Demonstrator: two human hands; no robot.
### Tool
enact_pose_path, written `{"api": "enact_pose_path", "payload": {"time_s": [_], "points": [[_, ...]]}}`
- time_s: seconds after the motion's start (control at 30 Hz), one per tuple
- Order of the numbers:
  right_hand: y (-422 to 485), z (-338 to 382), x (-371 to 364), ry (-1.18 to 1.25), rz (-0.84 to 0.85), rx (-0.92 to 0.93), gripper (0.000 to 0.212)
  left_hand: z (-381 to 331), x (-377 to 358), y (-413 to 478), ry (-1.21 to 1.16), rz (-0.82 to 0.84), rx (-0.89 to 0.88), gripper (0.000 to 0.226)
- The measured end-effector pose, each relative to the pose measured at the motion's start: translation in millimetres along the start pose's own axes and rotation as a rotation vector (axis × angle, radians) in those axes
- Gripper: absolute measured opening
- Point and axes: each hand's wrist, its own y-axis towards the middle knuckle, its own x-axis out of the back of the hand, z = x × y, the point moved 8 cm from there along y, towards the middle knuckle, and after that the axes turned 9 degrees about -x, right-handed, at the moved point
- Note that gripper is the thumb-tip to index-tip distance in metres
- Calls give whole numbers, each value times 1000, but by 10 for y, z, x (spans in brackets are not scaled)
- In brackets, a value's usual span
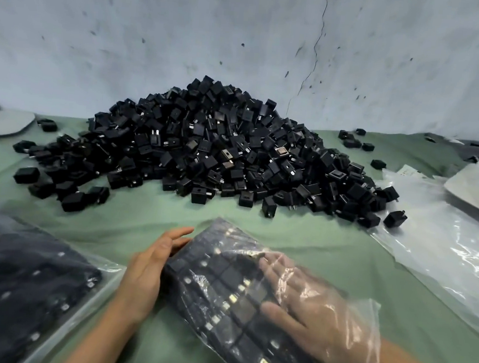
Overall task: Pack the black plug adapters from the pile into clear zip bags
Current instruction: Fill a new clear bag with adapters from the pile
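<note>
Matt black plastic adapters [206, 147] with shiny metal prongs, glossy clear plastic bag [241, 293], green cloth [328, 245]

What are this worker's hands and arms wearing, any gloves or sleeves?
The left hand and its forearm are bare: no glove, sleeve, ring or watch shows. The right hand is covered by loose, crinkled clear plastic reaching past the wrist; glove or bag, I cannot tell. Its forearm is bare too.
</note>
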Motion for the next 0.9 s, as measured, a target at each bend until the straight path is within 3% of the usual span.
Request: {"api": "enact_pose_path", "payload": {"time_s": [0.03,0.07,0.2,0.4,0.73,0.9], "points": [[199,421,-74,-50,-30,103,71,-11,-16,-6,35,22,-3,46],[430,780,-138,-71,5,68,74,-18,-29,-14,71,43,0,45],[595,941,-118,-44,-29,12,95,-26,-20,-20,146,62,13,41],[838,1049,-209,-17,-50,30,68,-68,-31,-23,156,74,3,40],[982,1122,-310,-129,68,11,85,-123,-26,-39,193,103,-17,38],[909,1178,-216,-97,-4,33,79,-222,-42,-14,431,117,-81,43]]}}
